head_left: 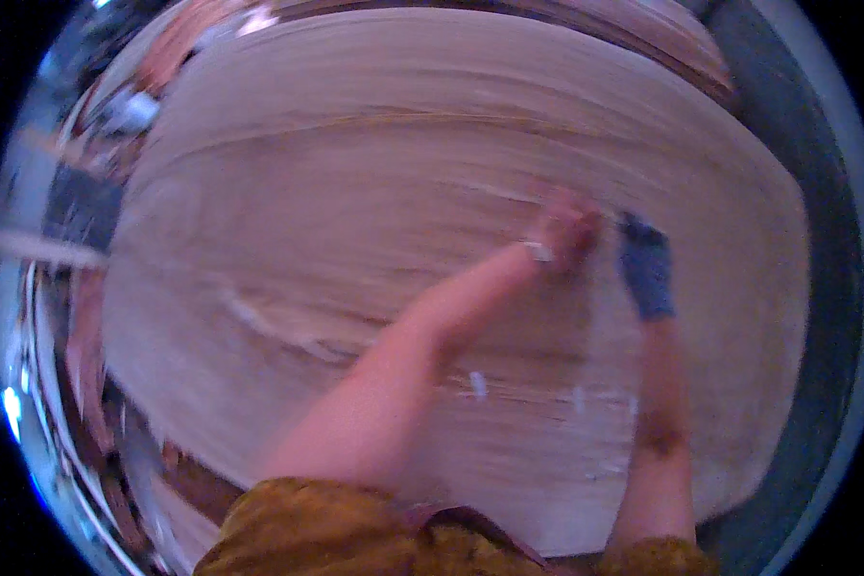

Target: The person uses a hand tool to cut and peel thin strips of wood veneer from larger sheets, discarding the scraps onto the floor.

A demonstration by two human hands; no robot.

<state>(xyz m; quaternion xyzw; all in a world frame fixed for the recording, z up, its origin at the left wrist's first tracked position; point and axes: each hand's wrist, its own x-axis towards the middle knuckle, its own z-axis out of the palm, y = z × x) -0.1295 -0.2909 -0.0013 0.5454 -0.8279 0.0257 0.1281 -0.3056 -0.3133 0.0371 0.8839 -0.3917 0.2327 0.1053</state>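
A broad sheet of pale brown wood (355, 211) with streaky grain lies beneath both my arms. My left hand (566, 230), bare and with a pale band at the wrist, is over the sheet right of its middle. Just to its right is my right hand (647, 267), in a blue-grey glove, its fingertips toward the left hand with a small gap between them. Motion smears the fingers of both hands, so whether they hold anything is unclear. Small white strips (478, 385) lie on the wood nearer to me, on the right of my left forearm.
A pale, rough streak (278, 326) marks the sheet left of my left forearm. Along the right side runs a dark grey strip of floor (816, 288). More wood sheets (643, 43) show beyond the far edge. Cluttered objects, a whitish one (136, 112) among them, line the left.
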